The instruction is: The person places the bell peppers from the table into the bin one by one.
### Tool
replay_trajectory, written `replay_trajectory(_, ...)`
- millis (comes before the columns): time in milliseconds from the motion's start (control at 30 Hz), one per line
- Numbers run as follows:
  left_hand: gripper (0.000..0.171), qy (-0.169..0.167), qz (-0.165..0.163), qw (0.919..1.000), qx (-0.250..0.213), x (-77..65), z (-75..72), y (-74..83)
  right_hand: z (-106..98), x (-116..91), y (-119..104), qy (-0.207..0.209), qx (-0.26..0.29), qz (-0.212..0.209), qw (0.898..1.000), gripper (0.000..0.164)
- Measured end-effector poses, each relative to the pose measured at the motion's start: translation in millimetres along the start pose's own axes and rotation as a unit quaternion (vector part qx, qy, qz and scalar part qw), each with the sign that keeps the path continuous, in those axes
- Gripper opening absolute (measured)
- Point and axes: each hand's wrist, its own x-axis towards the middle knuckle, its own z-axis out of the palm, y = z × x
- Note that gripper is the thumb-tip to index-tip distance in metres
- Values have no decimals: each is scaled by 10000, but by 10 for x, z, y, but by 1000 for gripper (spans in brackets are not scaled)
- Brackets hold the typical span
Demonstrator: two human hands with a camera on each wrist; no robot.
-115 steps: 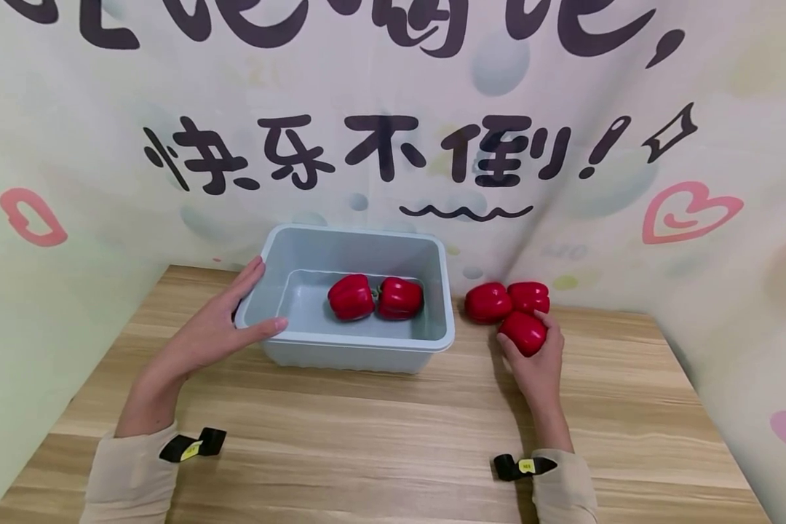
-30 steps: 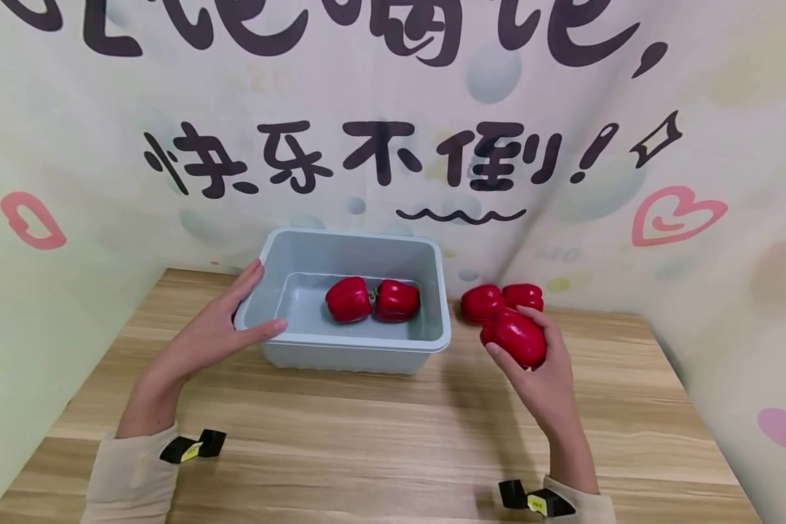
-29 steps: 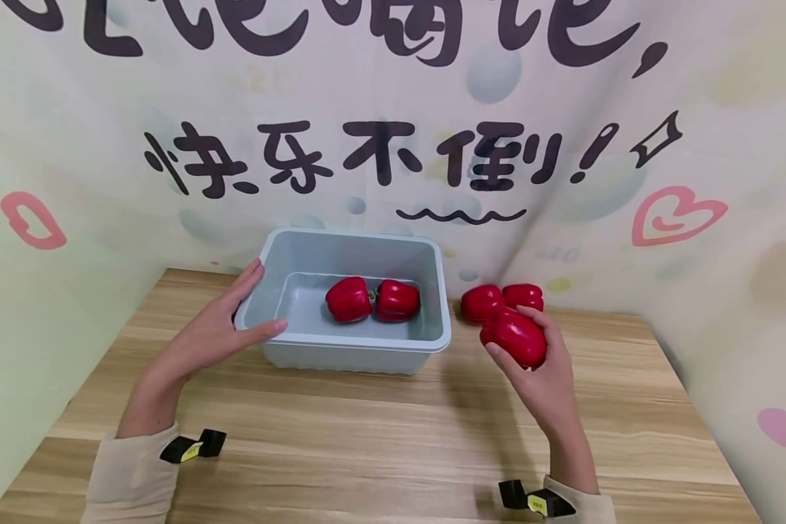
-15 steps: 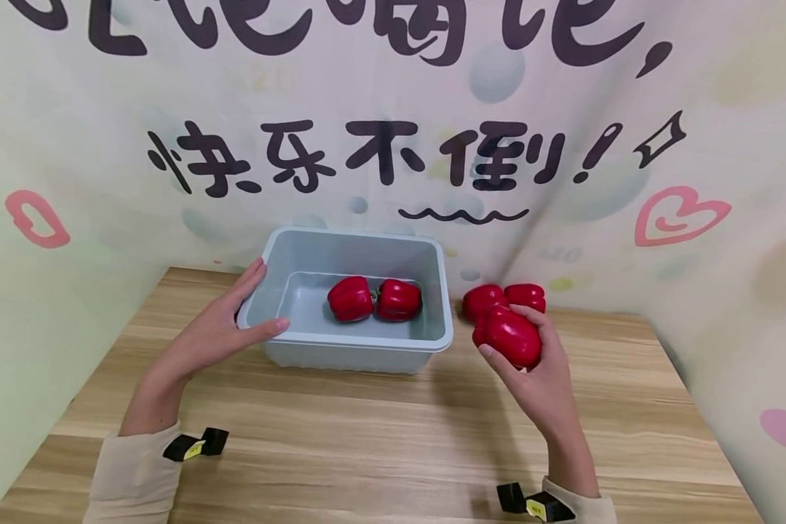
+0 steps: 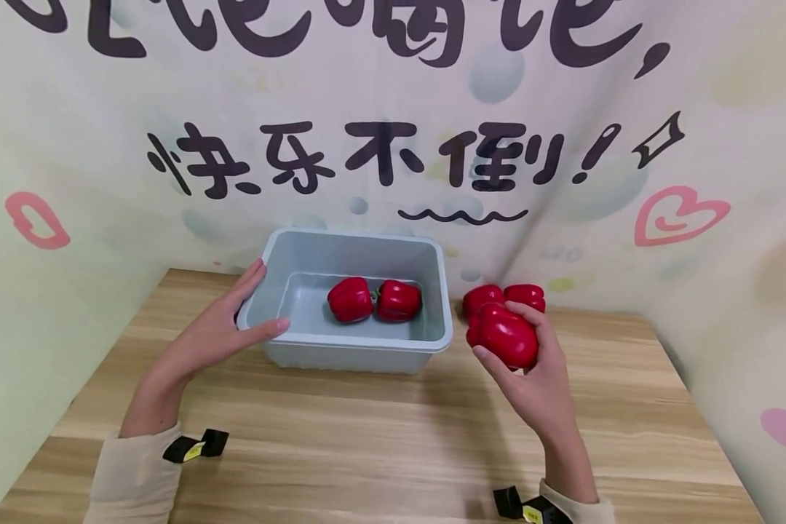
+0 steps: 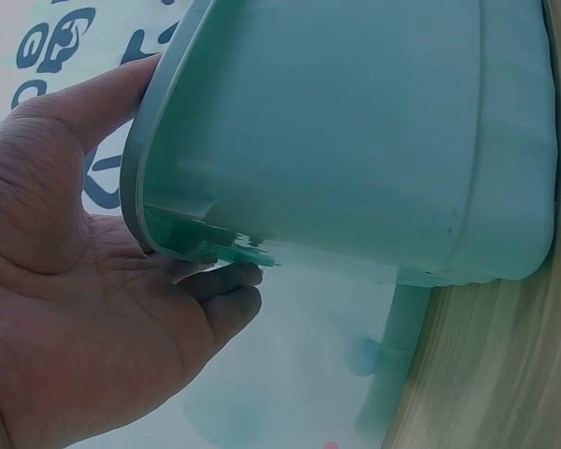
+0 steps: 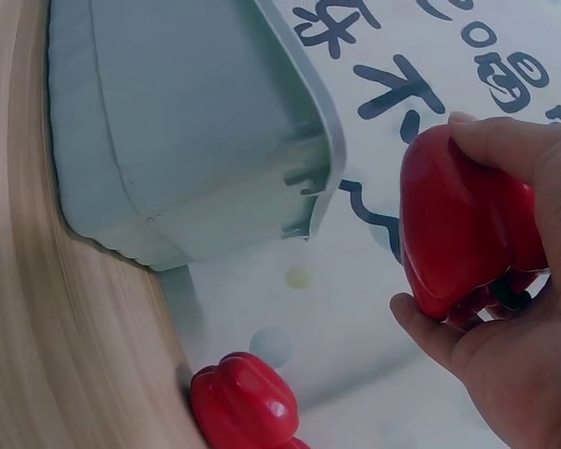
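Note:
A pale blue-grey plastic bin (image 5: 347, 354) stands on the table, two red bell peppers (image 5: 350, 299) lying in its right half. My left hand (image 5: 216, 327) holds its front left corner, thumb over the front rim and fingers along the left side, under the rim in the left wrist view. To the right of the bin, my right hand (image 5: 542, 382) grips another red bell pepper (image 5: 506, 338) above the table. Its dark stem shows near the palm in the right wrist view. Behind it, two more bell peppers (image 5: 525, 295) lie against the backdrop, partly hidden.
A printed cloth backdrop (image 5: 380, 94) with black lettering hangs right behind the bin. Bare wooden tabletop (image 5: 340, 444) stretches in front of the bin, its right edge sloping past the right forearm. Black straps (image 5: 196, 445) sit on both wrists.
My right hand has taken a bell pepper up from beside the two at the back and moved it slightly left. My left hand and the bin have stayed in place.

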Motion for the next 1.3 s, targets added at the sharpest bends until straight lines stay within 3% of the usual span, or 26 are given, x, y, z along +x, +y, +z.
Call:
replay_trajectory(300, 105, 21, 19, 10000, -16, -5, -5, -18, 100, 7, -5, -18, 103, -380, 9992, 84)
replay_trajectory(1033, 106, -1, 34, 10000, 76, 16, -8, -10, 262, -11, -49, -96, -269, -1096, 9936, 83)
replay_trajectory(1300, 106, 10, 15, 10000, 81, 6, -4, -14, 295, -18, -41, -90, -301, -1093, 9935, 81)
